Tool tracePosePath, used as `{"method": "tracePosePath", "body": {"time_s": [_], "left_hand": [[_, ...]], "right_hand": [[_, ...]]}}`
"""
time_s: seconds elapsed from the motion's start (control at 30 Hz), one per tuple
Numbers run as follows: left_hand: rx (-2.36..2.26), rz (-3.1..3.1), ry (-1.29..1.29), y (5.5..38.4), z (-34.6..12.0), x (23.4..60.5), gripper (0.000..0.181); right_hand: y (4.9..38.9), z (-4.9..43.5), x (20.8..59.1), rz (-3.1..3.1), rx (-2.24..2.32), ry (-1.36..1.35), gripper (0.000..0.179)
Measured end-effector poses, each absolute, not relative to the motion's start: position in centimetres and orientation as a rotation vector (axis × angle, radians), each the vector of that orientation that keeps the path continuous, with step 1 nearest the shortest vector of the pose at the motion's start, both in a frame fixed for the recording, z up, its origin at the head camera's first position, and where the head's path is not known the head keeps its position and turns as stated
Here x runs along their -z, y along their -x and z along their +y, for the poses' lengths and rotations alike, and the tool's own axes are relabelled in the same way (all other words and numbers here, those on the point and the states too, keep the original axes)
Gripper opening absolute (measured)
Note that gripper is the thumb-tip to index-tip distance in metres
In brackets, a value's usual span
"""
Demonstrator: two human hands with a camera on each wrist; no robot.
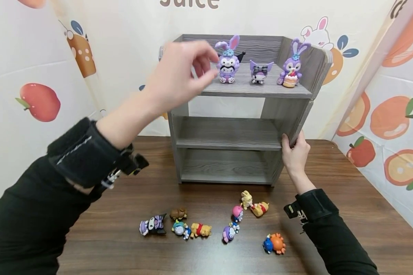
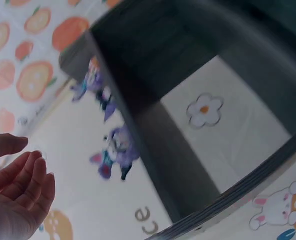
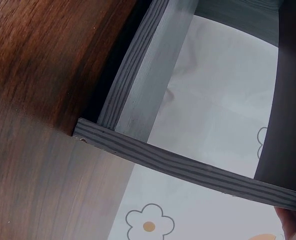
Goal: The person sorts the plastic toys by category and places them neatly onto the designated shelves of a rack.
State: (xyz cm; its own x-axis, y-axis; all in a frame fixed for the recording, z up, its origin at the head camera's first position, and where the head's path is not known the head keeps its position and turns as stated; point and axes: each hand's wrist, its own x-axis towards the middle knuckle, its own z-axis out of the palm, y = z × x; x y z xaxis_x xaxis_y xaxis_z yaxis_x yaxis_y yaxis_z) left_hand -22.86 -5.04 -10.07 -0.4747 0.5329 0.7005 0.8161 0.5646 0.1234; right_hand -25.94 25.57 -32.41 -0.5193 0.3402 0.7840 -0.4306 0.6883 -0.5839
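A small grey wood-grain shelf (image 1: pixel 227 146) stands on the table. My left hand (image 1: pixel 184 70) hovers in front of its top left, fingers loosely curved and holding nothing; the left wrist view shows the same empty hand (image 2: pixel 20 187). Just right of those fingertips, on the top level, is a purple long-eared figurine (image 1: pixel 228 65) with a black-pointed piece behind it. Farther right stand a small purple figurine with a dark bow (image 1: pixel 259 71) and a purple rabbit figurine with a cake (image 1: pixel 290 70). My right hand (image 1: pixel 296 153) grips the shelf's right side panel, its fingers partly hidden.
Several small figurines lie on the brown table (image 1: pixel 106 248) before the shelf: a black-and-purple one (image 1: pixel 153 225), a yellow bear in red (image 1: pixel 200 230), a yellow rabbit (image 1: pixel 246 199), and an orange crab-like one (image 1: pixel 278 243) beside a blue one. Fruit-printed cloth (image 1: pixel 124 46) hangs behind.
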Motion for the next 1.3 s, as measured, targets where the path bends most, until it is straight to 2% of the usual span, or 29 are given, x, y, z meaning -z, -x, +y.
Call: {"method": "tracePosePath", "body": {"time_s": [0.27,0.6,0.83,1.03,1.3], "left_hand": [[0.591,-2.304,1.308,18.2,-6.4,15.3,0.011],[0.385,-2.637,1.307,18.2,-10.0,23.1,0.009],[0.417,-2.782,1.445,18.0,-12.9,27.6,0.009],[0.382,-2.923,1.569,17.4,-14.4,30.5,0.017],[0.171,-3.082,1.492,16.6,-15.3,32.3,0.035]], "right_hand": [[26.0,25.5,32.3,-1.888,-0.954,-0.073,0.028],[26.0,25.5,32.5,-1.886,-0.958,-0.078,0.028],[26.0,25.5,32.5,-1.879,-0.958,-0.065,0.026],[26.0,25.5,32.5,-1.885,-0.946,-0.055,0.027],[26.1,25.5,32.4,-1.882,-0.942,-0.054,0.025]]}}
